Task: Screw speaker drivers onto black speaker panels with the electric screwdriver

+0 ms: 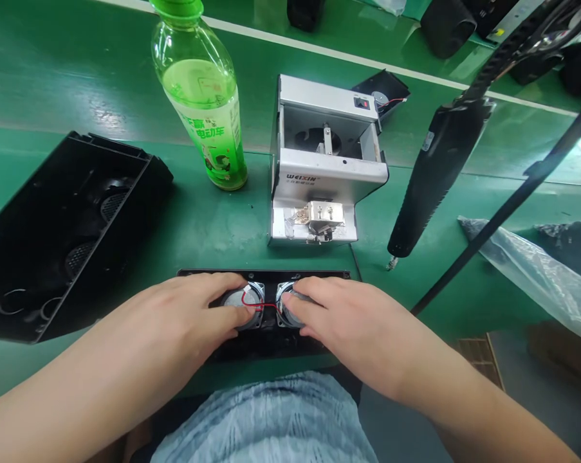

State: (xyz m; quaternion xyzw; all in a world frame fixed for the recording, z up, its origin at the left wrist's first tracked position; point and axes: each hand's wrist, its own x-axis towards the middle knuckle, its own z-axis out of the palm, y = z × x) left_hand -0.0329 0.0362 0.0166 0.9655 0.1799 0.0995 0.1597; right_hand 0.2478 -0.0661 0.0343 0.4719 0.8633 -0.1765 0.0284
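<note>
Two round speaker drivers lie side by side on a long black panel (271,344) at the front of the bench. My left hand (184,318) has its fingers curled round the left speaker driver (251,297). Round the right speaker driver (285,315), my right hand (352,321) is closed the same way, fingertips on its edge and back. A thin red wire (268,305) runs between the two drivers. Both drivers sit magnet side up, partly hidden under my fingers.
A black speaker housing (73,225) lies at the left. Behind the panel stand a green-capped bottle (208,122) and a silver WEIXIN screw feeder (329,164). An electric screwdriver (432,173) hangs at the right, near a slanting black rod (502,218) and a plastic bag (526,270).
</note>
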